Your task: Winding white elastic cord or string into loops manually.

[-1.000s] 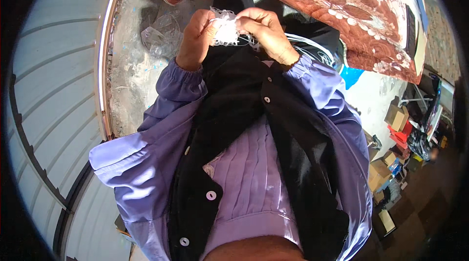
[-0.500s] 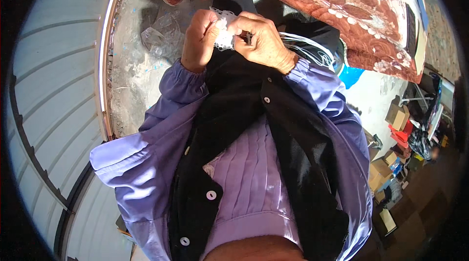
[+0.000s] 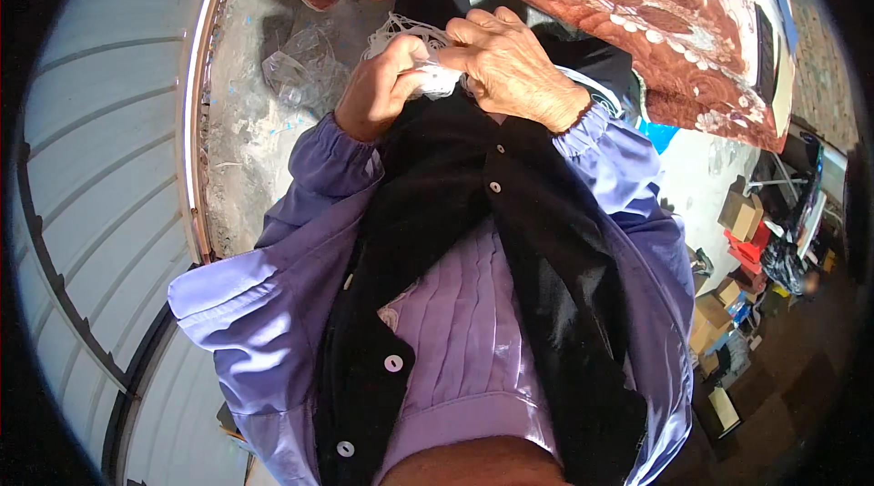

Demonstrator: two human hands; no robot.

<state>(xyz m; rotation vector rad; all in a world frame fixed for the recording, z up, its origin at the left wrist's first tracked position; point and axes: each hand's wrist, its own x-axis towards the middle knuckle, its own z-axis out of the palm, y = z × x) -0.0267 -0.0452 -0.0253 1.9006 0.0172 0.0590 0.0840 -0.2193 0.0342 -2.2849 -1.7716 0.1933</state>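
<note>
Above my lap, my left hand (image 3: pixel 381 90) pinches a small white openwork piece (image 3: pixel 441 82) that looks like lace. My right hand (image 3: pixel 512 69) is closed on the same piece from the other side, its fingers curled over the edge. Thin white loops stick out above my left fingers, toward the dark trouser leg. Much of the piece is hidden by my fingers. White cord-like strands (image 3: pixel 594 93) lie just past my right wrist, partly covered by the sleeve.
A brown floral quilted cloth (image 3: pixel 628 26) spreads at the far side. Clear crumpled plastic (image 3: pixel 289 75) lies on the concrete floor at left, near a white ribbed wall (image 3: pixel 109 122). Cardboard boxes (image 3: pixel 740 216) and a black bag (image 3: pixel 781 265) sit at right.
My right hand has shifted right and turned, now covering more of the strands. The white piece shows more loops above my left hand, which has tilted slightly and moved down.
</note>
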